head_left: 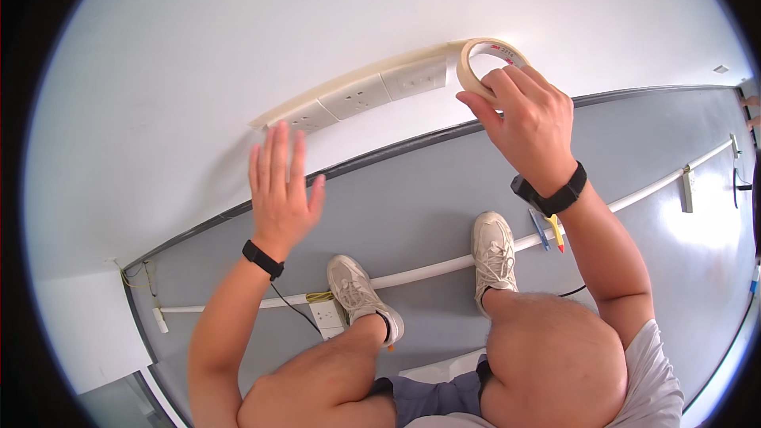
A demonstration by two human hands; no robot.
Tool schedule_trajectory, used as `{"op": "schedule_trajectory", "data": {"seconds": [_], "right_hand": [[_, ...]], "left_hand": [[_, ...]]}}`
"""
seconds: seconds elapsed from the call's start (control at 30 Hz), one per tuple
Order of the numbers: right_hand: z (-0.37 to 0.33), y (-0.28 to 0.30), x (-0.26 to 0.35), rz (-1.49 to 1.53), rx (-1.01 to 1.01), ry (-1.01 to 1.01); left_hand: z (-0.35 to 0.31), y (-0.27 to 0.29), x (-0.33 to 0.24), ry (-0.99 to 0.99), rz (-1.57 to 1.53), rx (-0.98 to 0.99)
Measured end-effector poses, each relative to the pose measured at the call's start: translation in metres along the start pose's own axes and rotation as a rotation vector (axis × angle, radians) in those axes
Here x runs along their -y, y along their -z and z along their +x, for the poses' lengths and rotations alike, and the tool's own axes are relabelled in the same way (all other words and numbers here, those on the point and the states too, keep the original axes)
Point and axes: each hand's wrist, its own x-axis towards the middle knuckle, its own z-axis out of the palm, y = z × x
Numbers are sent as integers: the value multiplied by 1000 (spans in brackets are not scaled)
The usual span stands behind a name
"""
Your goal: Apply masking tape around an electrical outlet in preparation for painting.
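Three white wall socket plates (pixel 354 100) sit in a row on the white wall. A strip of cream masking tape (pixel 349 82) runs along their upper edge and leads to a masking tape roll (pixel 465 71) at the right end. My right hand (pixel 533 119) grips the roll, its fingers reaching into the core and the thumb below. My left hand (pixel 279 194) is open with fingers outstretched and a little blurred, in front of the left end of the plates. It holds nothing; whether the fingertips touch the lower left plate I cannot tell.
A dark skirting (pixel 380 156) edges the grey floor (pixel 420 182). Across the floor runs a white conduit (pixel 428 271), with a power strip (pixel 326 315) by my left shoe (pixel 355 285). A yellow-handled tool (pixel 555 230) and a blue pen-like item (pixel 539 230) lie near my right shoe (pixel 493 254).
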Motion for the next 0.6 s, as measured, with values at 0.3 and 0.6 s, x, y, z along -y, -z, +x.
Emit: {"op": "schedule_trajectory", "data": {"seconds": [0.3,0.6], "right_hand": [[-5,-2,-5,33,-28,16],[-9,-4,-27,157,-187,102]], "left_hand": [[120,35,-105,-240,-775,35],[163,13,-131,-77,-769,176]]}}
